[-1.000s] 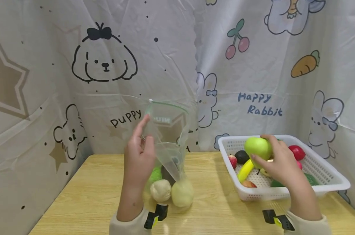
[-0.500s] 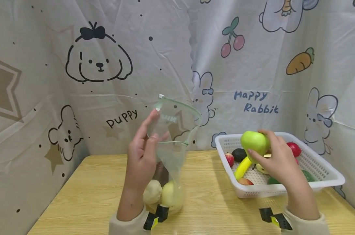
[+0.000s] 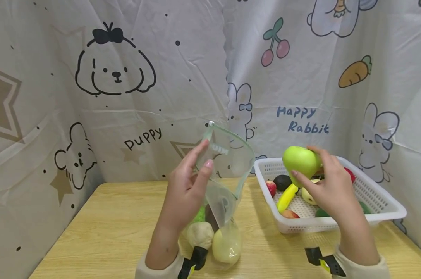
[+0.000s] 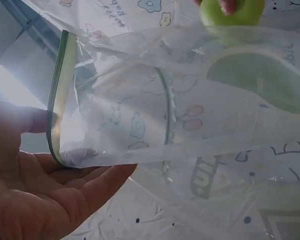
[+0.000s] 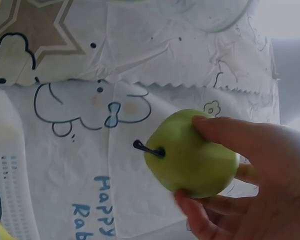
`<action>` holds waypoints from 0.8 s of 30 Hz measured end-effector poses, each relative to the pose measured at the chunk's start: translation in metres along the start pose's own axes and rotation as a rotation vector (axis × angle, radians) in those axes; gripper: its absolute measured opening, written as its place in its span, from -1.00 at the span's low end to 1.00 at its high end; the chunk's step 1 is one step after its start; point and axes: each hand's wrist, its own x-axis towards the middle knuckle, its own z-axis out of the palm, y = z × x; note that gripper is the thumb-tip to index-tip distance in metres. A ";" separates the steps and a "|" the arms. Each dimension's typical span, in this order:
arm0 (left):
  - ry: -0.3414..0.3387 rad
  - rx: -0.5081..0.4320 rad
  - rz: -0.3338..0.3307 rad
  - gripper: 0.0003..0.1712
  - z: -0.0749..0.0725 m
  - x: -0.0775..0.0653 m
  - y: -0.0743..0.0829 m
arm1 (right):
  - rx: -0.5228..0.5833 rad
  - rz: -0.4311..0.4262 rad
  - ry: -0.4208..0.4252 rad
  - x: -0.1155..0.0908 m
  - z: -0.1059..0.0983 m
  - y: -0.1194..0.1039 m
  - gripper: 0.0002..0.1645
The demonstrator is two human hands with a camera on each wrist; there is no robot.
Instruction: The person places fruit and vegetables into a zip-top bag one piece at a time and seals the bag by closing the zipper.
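My right hand [image 3: 330, 186] holds a green pear [image 3: 301, 164] above the white basket; in the right wrist view the pear [image 5: 190, 155] sits between thumb and fingers, its dark stem pointing left. My left hand [image 3: 186, 186] holds the edge of a clear zip bag [image 3: 231, 155] near its green-rimmed mouth, which gapes. In the left wrist view the thumb lies at the rim of the bag [image 4: 60, 100] and the other fingers lie along its side. Low in the bag are a pale bulb-shaped item [image 3: 200, 234], a yellow round fruit [image 3: 227, 245] and partly hidden green and dark brown items.
A white perforated basket [image 3: 283, 228] stands at the right with a banana [image 3: 287, 197], a small red apple [image 3: 271, 188], a dark oval item [image 3: 282, 182] and other produce. The wooden table [image 3: 126, 232] meets a printed cloth backdrop [image 3: 196, 58].
My left hand has shifted right with the bag, and the bag's mouth gapes wider and tilts to the right. The pear in my right hand has risen slightly.
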 end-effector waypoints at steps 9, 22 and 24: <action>-0.100 0.025 0.095 -0.49 0.014 -0.001 0.007 | 0.345 -0.088 0.387 -0.010 -0.005 -0.053 -0.12; -0.115 0.005 0.101 -0.50 0.019 -0.002 0.008 | 0.527 -0.405 0.414 -0.019 0.017 -0.081 -0.03; -0.111 0.000 0.102 -0.50 0.019 -0.002 0.008 | 0.442 -0.394 0.323 -0.020 0.018 -0.079 -0.07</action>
